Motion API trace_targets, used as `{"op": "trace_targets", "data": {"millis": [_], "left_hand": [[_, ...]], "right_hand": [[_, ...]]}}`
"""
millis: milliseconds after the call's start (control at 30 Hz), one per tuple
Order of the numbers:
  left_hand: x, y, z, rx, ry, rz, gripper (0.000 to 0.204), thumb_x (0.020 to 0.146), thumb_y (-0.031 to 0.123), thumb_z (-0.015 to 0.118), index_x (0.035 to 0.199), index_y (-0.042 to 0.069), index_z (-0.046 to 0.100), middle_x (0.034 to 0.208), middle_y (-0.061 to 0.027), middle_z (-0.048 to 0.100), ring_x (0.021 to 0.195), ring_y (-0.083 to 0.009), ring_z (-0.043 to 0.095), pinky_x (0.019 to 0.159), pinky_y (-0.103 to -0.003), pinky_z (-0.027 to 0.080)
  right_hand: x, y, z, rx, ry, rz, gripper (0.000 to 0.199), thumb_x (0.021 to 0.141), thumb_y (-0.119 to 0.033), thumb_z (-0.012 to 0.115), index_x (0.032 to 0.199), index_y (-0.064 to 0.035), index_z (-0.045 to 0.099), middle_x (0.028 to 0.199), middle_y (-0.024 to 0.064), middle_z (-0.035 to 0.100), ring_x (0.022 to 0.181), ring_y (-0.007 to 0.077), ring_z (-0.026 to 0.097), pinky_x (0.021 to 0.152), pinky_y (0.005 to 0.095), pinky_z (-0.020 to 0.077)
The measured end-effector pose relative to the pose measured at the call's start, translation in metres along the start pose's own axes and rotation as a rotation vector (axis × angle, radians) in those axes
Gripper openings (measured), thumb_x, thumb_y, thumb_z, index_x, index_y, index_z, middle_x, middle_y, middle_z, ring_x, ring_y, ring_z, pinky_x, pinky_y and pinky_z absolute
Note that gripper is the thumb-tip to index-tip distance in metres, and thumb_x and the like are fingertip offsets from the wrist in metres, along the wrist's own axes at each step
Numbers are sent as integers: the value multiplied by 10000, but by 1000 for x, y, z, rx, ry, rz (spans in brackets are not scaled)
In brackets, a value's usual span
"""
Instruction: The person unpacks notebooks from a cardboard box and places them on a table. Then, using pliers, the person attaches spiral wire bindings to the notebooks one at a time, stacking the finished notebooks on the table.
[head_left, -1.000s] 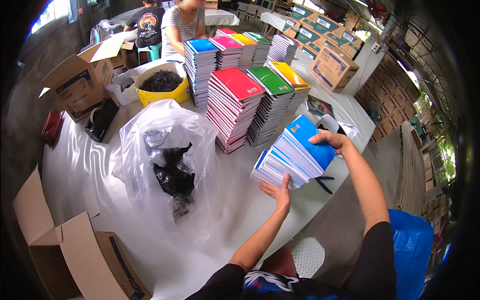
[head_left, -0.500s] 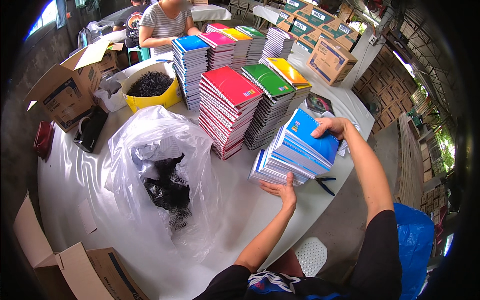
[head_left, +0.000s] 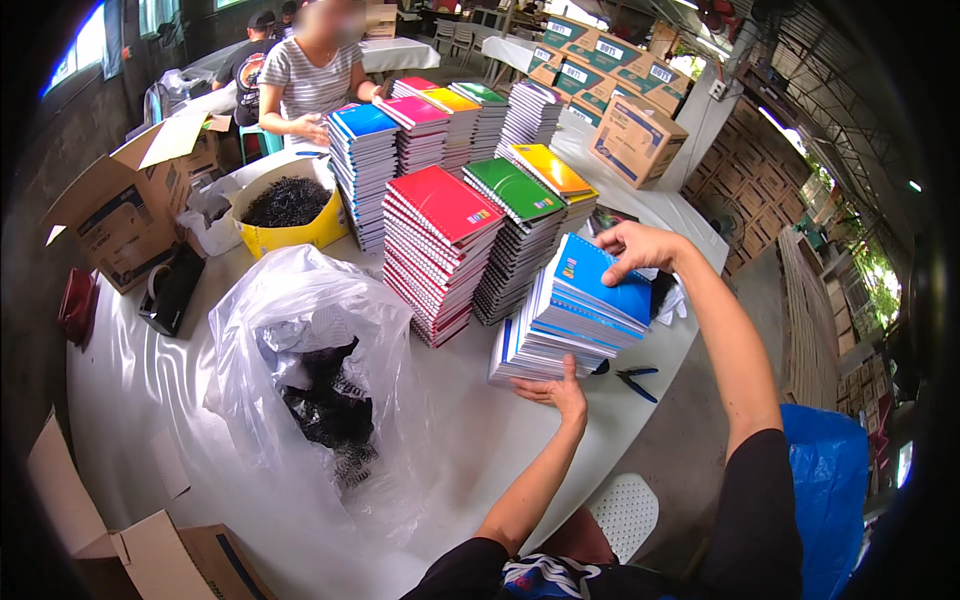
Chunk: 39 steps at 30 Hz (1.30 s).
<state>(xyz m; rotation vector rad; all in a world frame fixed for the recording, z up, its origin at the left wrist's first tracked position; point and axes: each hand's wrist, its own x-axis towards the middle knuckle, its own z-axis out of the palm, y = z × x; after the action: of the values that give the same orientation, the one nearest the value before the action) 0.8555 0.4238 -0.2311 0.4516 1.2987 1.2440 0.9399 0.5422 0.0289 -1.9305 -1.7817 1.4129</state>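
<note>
A stack of blue-covered notebooks (head_left: 570, 320) stands near the table's right edge, its layers slightly uneven and leaning. My right hand (head_left: 645, 252) is bent over its top, thumb on the upper cover and fingers at the far edge. Low on the near side, my left hand (head_left: 558, 394) lies against the stack with fingers stretched out and thumb up. Dark-handled pliers (head_left: 637, 382) rest on the table just right of the stack. Beside it rise stacks of spiral notebooks with red (head_left: 443, 205), green (head_left: 515, 190) and yellow (head_left: 552, 170) covers.
A clear plastic bag (head_left: 320, 300) with black coils lies left of my hands. Behind it are a yellow tub (head_left: 300, 235) of black coils, a tape dispenser (head_left: 172, 290) and an open carton (head_left: 125, 225). Across the table stands a person (head_left: 315, 85) beside more notebook stacks.
The view has shifted slightly. My right hand has arched up on the top cover, and the blue stack looks squarer. The person across has drawn one hand back from the notebooks.
</note>
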Motion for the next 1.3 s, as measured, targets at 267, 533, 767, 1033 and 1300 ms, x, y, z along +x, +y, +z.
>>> {"op": "trace_targets", "data": {"millis": [267,533,767,1033,1300], "left_hand": [[1,-1,2,26,12,10,1303,696,710,623,1414,19,-216,1451,-256,-246,1378,-372,-187,1117,-500,-19],[4,-13,9,85,132,39,1239,694,751,578,1454,79,-133,1500,-174,-106,1400,-341,-61,1139,-483,51],[1,-20,-2,-93,83,77,1049,807,664,534,1474,117,-63,1515,-149,-42,1402,-324,43,1121,-456,136],[-69,-61,-107,362,-409,469,870,855,410,628,1457,79,95,1469,-194,137,1327,-326,255,1056,-458,261],[-95,-73,-87,1180,-597,738,821,746,366,756,1359,107,276,1405,-236,260,1225,-398,352,1000,-477,292]], "right_hand": [[8,2,-5,-74,56,29,529,588,-98,866,1023,13,587,898,85,676,809,131,616,707,249,482],[15,5,-9,-129,-14,25,496,605,-197,861,974,-9,588,871,84,676,750,142,626,616,266,486],[12,-1,-15,-320,-64,-60,721,622,-357,853,1146,6,516,980,151,662,870,204,642,753,313,513],[-21,62,-89,200,333,-324,528,836,-300,696,1266,-77,488,1115,110,612,988,133,582,839,298,456],[24,306,11,-231,571,-276,402,681,-168,752,1042,-53,618,998,102,642,919,237,641,793,339,511]]}}
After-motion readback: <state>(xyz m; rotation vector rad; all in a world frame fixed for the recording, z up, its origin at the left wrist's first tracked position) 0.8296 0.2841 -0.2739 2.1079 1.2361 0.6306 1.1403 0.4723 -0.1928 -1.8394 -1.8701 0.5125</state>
